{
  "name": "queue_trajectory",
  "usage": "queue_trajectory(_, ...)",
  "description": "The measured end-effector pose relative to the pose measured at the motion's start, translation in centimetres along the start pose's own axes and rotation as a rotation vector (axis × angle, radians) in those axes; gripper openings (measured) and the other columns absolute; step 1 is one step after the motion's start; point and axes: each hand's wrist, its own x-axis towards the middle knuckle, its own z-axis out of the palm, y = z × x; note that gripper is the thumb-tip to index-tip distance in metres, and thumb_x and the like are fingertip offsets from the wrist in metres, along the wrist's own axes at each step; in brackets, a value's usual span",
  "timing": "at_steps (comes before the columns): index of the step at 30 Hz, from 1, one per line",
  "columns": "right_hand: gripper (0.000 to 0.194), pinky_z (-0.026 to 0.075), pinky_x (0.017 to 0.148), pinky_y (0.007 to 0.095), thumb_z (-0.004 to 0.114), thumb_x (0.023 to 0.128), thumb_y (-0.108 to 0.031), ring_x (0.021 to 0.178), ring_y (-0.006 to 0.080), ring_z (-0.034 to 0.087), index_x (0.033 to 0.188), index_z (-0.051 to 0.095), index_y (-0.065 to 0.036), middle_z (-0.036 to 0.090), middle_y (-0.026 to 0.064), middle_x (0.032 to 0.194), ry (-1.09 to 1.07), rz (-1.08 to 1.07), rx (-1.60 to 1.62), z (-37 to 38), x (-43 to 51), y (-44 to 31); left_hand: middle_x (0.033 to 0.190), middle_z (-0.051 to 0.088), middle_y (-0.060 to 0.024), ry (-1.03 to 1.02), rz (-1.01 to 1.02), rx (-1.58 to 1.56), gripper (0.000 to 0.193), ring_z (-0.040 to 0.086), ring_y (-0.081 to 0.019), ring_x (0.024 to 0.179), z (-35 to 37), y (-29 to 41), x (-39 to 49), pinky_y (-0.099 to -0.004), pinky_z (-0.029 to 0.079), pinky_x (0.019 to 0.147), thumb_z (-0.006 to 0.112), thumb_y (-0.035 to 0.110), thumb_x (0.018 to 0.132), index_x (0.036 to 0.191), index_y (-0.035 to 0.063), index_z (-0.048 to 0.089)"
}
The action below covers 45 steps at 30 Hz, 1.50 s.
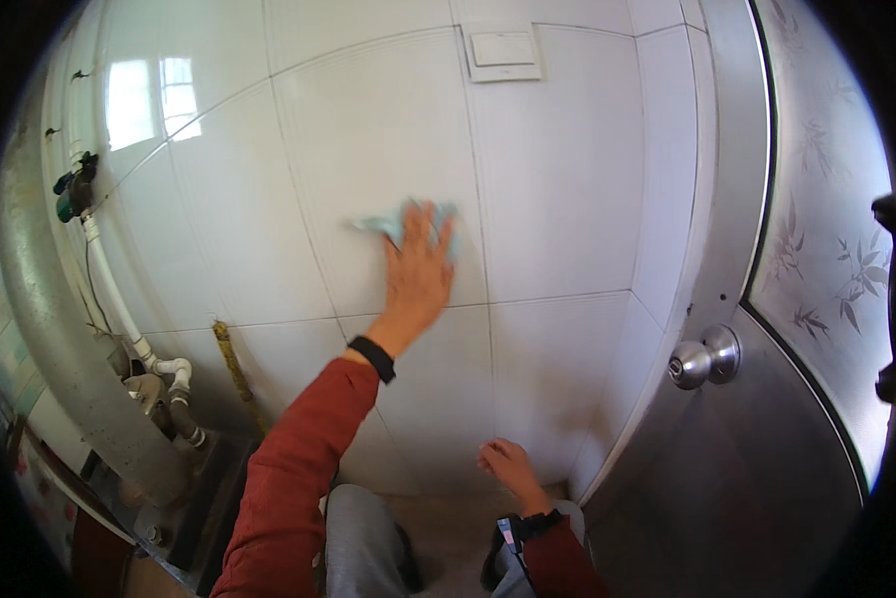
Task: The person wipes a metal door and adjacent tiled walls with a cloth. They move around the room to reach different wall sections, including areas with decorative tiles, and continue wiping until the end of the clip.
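Note:
My left hand presses a light blue cloth against the white tiled wall, its fingers spread over the cloth. Both the fingers and the cloth look blurred. A black band circles that wrist below a red sleeve. Lower down, my right hand hangs in front of my right knee with its fingers curled in. Nothing shows in it. A dark strap with a small device is on the right wrist.
On the right stands a metal door with a round knob and frosted glass. A wall switch sits above. To the left are a thick grey pipe, a white water pipe with a valve, and a yellowish stick.

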Motion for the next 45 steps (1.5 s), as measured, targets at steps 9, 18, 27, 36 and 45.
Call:
queue_trajectory(9, 0.030, 0.051, 0.070, 0.0293, 0.061, 0.099, -0.025, 0.076, 0.0134, 0.061, 0.101, 0.066, 0.005, 0.067, 0.0061, 0.085, 0.040, -0.069, -0.042, -0.1, -0.4, -0.6, 0.165, 0.014, -0.0259, -0.356, -0.016, -0.139, 0.067, 0.014, -0.0491, 0.152, 3.9, 4.7, -11.0, -0.0712, 0.032, 0.106, 0.060, 0.009, 0.093, 0.155, 0.0041, 0.036)
queue_trajectory(18, 0.025, 0.052, 0.071, 0.0283, 0.062, 0.098, -0.019, 0.076, 0.0138, 0.064, 0.103, 0.067, 0.005, 0.070, 0.0082, 0.086, 0.148, -0.072, 0.032, -0.6, -0.1, -1.0, 0.164, 0.024, -0.0167, -0.356, 0.220, -0.028, 0.063, 0.022, -0.0377, 0.152, 3.6, 4.6, -9.5, -0.0685, 0.035, 0.104, 0.061, 0.015, 0.093, 0.152, 0.0071, 0.042)
queue_trajectory(27, 0.025, 0.051, 0.070, 0.0269, 0.061, 0.098, -0.020, 0.076, 0.0132, 0.064, 0.101, 0.067, 0.004, 0.069, 0.0052, 0.084, 0.145, -0.048, 0.000, -0.6, -0.5, -1.2, 0.164, 0.024, -0.0193, 0.141, 0.052, -0.003, 0.062, 0.019, -0.0406, 0.152, 1.7, 5.2, 9.7, -0.0674, 0.031, 0.110, 0.060, 0.017, 0.095, 0.152, 0.0064, 0.039)
queue_trajectory(36, 0.031, 0.051, 0.070, 0.0297, 0.063, 0.098, -0.027, 0.075, 0.0141, 0.064, 0.101, 0.067, 0.004, 0.069, 0.0074, 0.084, 0.124, -0.145, -0.151, -1.7, -0.4, -0.2, 0.163, 0.027, -0.0174, -0.490, 0.742, -0.058, 0.059, 0.030, -0.0304, 0.150, 4.4, 8.1, -5.9, -0.0565, 0.039, 0.106, 0.057, 0.011, 0.090, 0.148, 0.0071, 0.047)
queue_trajectory(45, 0.038, 0.052, 0.074, 0.0345, 0.063, 0.097, -0.033, 0.080, 0.0211, 0.066, 0.102, 0.067, 0.005, 0.070, 0.0140, 0.088, 0.146, -0.128, -0.237, -1.1, -0.7, -0.6, 0.164, 0.027, -0.0144, 0.244, 0.281, 0.040, 0.061, 0.023, -0.0348, 0.152, 1.8, 6.7, 15.3, -0.0657, 0.030, 0.112, 0.061, 0.023, 0.094, 0.151, 0.0105, 0.044)
